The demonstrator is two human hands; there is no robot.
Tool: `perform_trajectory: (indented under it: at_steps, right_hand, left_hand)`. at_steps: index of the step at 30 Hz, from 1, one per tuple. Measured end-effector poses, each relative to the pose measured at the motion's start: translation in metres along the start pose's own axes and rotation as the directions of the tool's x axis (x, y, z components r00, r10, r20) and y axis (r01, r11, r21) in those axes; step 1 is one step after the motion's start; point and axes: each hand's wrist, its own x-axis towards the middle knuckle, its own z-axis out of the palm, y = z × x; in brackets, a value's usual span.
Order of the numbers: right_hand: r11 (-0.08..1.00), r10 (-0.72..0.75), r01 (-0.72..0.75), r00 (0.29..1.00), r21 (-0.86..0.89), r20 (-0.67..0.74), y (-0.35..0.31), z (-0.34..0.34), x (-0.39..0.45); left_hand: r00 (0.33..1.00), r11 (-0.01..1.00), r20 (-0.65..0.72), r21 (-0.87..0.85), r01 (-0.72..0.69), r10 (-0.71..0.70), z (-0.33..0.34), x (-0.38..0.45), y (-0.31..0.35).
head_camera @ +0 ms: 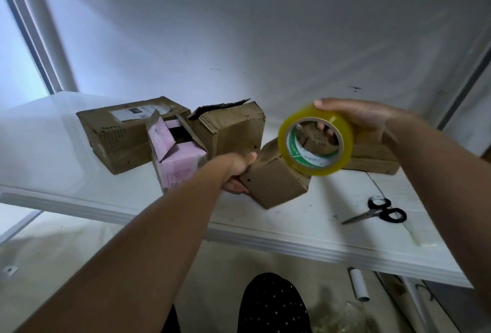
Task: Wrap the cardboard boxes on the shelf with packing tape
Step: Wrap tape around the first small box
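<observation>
A small brown cardboard box [276, 181] sits tilted near the front of the white shelf [305, 229]. My left hand [237, 170] grips its left corner. My right hand [356, 120] holds a yellow roll of packing tape [316, 140] upright just above and right of that box, with fingers reaching through its core. Behind stand a large brown box with a label [125, 133], an open pink box [176, 157] and another brown box with a torn flap [233, 131]. A flat brown box [372, 160] lies partly hidden behind the roll.
Black-handled scissors [380, 213] lie on the shelf at the right front. A white sheet [239, 27] hangs behind the shelf. Below the shelf edge are a white tube [358, 285] and dotted dark fabric [271, 306].
</observation>
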Motion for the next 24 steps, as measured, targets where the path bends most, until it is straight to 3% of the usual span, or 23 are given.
perform_trajectory:
  at_steps: [2, 3, 5, 6, 8, 12, 17, 21, 24]
  right_hand:
    - [0.996, -0.057, 0.052, 0.996, -0.078, -0.064, -0.011, 0.013, 0.01]
    - [0.994, -0.061, 0.051, 0.993, -0.097, -0.105, -0.015, 0.021, 0.015]
    - [0.998, -0.039, 0.031, 0.986, -0.051, -0.165, -0.022, 0.038, 0.025]
    - [0.999, -0.03, 0.027, 0.983, -0.017, -0.183, -0.026, 0.045, 0.03]
    - [0.999, -0.037, 0.042, 0.971, 0.015, -0.237, -0.032, 0.06, 0.041]
    - [0.998, -0.023, 0.042, 0.936, 0.047, -0.352, -0.043, 0.078, 0.059]
    - [0.996, 0.019, -0.041, 0.96, -0.076, -0.278, -0.051, 0.083, 0.064]
    - [0.927, 0.117, -0.175, 0.975, -0.331, -0.189, -0.069, 0.081, 0.05]
    - [0.869, 0.197, -0.241, 0.97, -0.433, -0.143, -0.071, 0.069, 0.036]
  left_hand:
    - [0.951, 0.974, -0.215, 0.08, -0.21, 0.223, 0.009, 0.004, -0.003]
    - [0.884, 0.945, -0.334, 0.079, -0.318, 0.326, 0.01, 0.005, -0.004]
    - [0.76, 0.879, -0.513, -0.023, -0.476, 0.398, 0.01, 0.001, -0.01]
    - [0.701, 0.851, -0.578, -0.021, -0.524, 0.417, 0.009, 0.0, -0.015]
    - [0.638, 0.788, -0.564, 0.036, -0.615, 0.523, 0.014, -0.005, -0.023]
    - [0.678, 0.749, -0.34, 0.15, -0.645, 0.652, 0.027, -0.009, -0.034]
    - [0.633, 0.724, -0.355, 0.395, -0.565, 0.688, 0.026, 0.002, -0.039]
    - [0.794, 0.854, -0.32, 0.257, -0.452, 0.517, 0.018, 0.01, -0.031]
    - [0.82, 0.866, -0.3, 0.286, -0.41, 0.487, 0.007, 0.015, -0.029]
